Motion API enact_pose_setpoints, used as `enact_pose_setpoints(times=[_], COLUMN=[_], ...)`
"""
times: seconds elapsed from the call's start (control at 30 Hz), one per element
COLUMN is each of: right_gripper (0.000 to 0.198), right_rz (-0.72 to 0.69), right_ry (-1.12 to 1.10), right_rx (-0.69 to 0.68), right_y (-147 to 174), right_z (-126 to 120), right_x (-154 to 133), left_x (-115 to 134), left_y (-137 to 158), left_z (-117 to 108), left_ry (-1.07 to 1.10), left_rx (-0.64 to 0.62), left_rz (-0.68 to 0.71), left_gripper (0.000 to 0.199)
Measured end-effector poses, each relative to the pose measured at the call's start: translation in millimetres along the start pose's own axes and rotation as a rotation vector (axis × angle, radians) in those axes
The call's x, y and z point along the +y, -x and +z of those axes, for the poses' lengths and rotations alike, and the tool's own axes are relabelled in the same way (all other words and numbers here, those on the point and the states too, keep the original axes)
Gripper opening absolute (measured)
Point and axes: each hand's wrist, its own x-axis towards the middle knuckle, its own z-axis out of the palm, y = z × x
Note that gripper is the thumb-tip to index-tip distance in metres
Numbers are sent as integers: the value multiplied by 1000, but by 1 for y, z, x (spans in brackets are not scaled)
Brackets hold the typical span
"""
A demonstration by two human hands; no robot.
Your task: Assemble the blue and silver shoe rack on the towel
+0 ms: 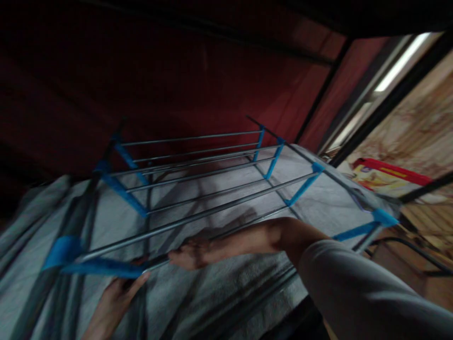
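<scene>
A rack of thin metal tubes and blue plastic connectors lies across a grey cloth (pixel 219 283). My right hand (pixel 191 253) is wrapped round a metal tube (pixel 157 262) close to the rack's near left corner. Just left of it, my left hand (pixel 118 295) grips the end of the blue connector (pixel 102 267) where that tube meets it, thumb and fingers on either side. Slight blur hides whether the tube is fully seated. Beyond my hands, a long tube (pixel 205 213) spans between the connectors. At the right end is another blue connector (pixel 385 218).
A dark red wall (pixel 198 80) stands behind the rack. Dark frame bars (pixel 323 94) rise at the right. Past them lies a red and yellow package (pixel 389 179). A curved black metal bar (pixel 406 248) is at the lower right.
</scene>
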Motion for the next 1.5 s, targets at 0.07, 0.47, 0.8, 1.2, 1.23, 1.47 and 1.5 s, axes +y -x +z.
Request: enact_pose_setpoints(times=[0.07, 0.47, 0.8, 1.2, 1.23, 1.47, 1.5], right_gripper=[21, 30, 31, 30, 30, 30, 30], right_rz=[-43, 73, 126, 44, 48, 42, 39], right_ry=[55, -57, -75, 9, 14, 45, 45], right_rx=[-27, -67, -42, -31, -33, -11, -8], right_y=[11, 10, -1, 8, 8, 11, 11], right_z=[-9, -10, 3, -3, -4, -5, -4], right_x=[-5, -7, 0, -8, -9, -12, -11], left_x=[-13, -40, -41, -38, -39, -39, -39], left_y=[4, 13, 14, 15, 15, 14, 13], left_z=[3, 14, 16, 15, 15, 16, 16], left_ry=[114, 331, 347, 337, 337, 353, 352], left_rx=[-79, -39, -33, -29, -27, -27, -28], left_rz=[-39, -3, 16, 28, 31, 8, 4], left_gripper=[62, 40, 30, 37, 35, 33, 35])
